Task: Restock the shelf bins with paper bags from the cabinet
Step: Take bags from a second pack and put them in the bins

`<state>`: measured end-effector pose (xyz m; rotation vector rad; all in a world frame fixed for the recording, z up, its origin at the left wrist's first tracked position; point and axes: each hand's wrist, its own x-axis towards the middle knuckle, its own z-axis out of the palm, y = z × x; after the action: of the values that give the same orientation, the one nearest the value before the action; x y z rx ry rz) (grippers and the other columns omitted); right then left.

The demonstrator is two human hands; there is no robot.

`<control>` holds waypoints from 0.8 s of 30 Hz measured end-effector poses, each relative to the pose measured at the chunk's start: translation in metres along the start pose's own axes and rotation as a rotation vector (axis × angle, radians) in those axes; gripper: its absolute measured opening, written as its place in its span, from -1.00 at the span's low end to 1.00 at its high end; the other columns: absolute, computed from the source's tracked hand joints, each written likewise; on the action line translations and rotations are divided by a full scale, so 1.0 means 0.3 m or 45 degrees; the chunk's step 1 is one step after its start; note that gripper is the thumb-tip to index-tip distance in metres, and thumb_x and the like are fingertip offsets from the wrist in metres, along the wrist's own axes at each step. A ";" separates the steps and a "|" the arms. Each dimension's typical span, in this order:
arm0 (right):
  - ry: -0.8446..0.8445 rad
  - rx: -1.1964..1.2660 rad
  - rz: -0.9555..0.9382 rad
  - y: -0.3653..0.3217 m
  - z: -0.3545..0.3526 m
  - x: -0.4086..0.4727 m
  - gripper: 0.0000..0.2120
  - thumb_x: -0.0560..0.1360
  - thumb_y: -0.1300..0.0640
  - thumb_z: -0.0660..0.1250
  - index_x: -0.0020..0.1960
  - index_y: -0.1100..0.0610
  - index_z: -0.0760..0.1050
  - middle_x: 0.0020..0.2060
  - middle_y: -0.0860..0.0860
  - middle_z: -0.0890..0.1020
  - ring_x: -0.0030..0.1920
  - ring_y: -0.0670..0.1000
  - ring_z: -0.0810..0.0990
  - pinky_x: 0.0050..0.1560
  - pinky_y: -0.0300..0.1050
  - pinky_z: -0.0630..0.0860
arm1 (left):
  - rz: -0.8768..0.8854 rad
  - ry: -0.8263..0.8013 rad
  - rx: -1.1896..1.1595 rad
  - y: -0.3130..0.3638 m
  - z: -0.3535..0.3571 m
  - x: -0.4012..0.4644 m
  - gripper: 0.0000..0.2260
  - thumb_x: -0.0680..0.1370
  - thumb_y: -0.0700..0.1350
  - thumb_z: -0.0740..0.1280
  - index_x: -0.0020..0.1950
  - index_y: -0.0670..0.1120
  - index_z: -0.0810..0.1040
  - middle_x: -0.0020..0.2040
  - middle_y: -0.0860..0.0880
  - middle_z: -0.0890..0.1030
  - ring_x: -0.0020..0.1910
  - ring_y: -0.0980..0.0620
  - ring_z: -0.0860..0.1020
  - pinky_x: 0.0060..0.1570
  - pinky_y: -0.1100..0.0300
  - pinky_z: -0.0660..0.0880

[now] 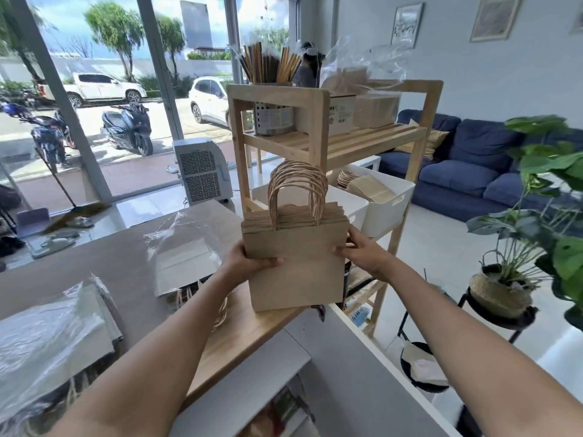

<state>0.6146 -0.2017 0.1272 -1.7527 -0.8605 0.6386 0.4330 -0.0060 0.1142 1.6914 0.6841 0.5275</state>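
left hand (249,261): grips the left edge of the stack of paper bags (296,260), thumb on the front face, fingers behind.
right hand (362,250): grips the stack's right edge, thumb on the front, fingers wrapped round the side.
stack of paper bags: brown, upright, twisted handles (298,187) pointing up; held in the air above the far corner of the table (246,326), just in front of the wooden shelf (315,143).
bins: two white ones on the shelf's middle level. Left bin (344,200) sits directly behind the stack, contents hidden. Right bin (388,203) holds brown bags.
shelf top: metal holder (273,116) with sticks, plus wrapped packs of brown bags (375,111).
table: clear plastic wrappers (183,247) and flat packs (53,335) to the left of the hands.
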 end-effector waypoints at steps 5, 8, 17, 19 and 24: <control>0.058 0.161 0.032 0.026 -0.085 -0.078 -0.48 0.51 0.23 0.37 0.42 -0.03 0.35 0.25 0.14 0.53 0.27 0.11 0.48 0.30 0.00 0.46 | 0.135 -0.122 0.064 0.034 0.086 0.012 -0.50 0.26 -0.19 0.63 0.13 -0.03 0.52 0.04 0.03 0.61 0.07 0.03 0.58 0.02 0.21 0.56; 0.198 0.281 0.081 0.066 -0.154 -0.137 -0.50 0.50 0.29 0.37 0.39 0.01 0.40 0.25 0.19 0.54 0.25 0.14 0.53 0.31 0.04 0.46 | 0.235 -0.172 0.196 0.064 0.166 0.037 -0.43 0.18 -0.03 0.66 0.11 0.07 0.53 0.05 0.06 0.62 0.11 0.03 0.60 0.17 0.05 0.56; 0.531 0.406 0.245 0.119 -0.323 -0.314 -0.56 0.51 0.31 0.33 0.31 -0.05 0.45 0.04 0.11 0.56 0.08 0.07 0.53 0.12 -0.02 0.40 | 0.237 -0.398 0.256 0.135 0.427 0.046 -0.39 0.13 0.09 0.64 0.12 0.02 0.56 0.05 0.06 0.65 0.03 0.07 0.62 0.10 0.12 0.58; 0.599 0.380 0.265 0.118 -0.364 -0.295 -0.57 0.51 0.28 0.34 0.32 -0.04 0.45 0.05 0.09 0.58 0.02 0.06 0.56 0.03 0.00 0.42 | 0.142 -0.431 0.165 0.151 0.474 0.067 -0.48 0.22 -0.04 0.65 0.11 -0.02 0.55 0.04 0.05 0.63 -0.02 0.08 0.60 0.01 0.22 0.54; 0.595 0.409 0.308 0.121 -0.452 -0.162 -0.70 0.51 0.24 0.31 0.19 -0.01 0.53 -0.07 -0.01 0.63 -0.14 0.03 0.55 -0.15 -0.09 0.45 | -0.131 -0.472 0.015 0.193 0.552 0.172 -0.59 0.29 -0.15 0.62 0.05 -0.07 0.55 -0.02 -0.01 0.63 -0.18 0.09 0.60 -0.14 0.22 0.56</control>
<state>0.6972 -0.3245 0.1377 -1.6248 -0.2121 0.4611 0.5905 -0.0970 0.1335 1.6953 0.5003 0.1297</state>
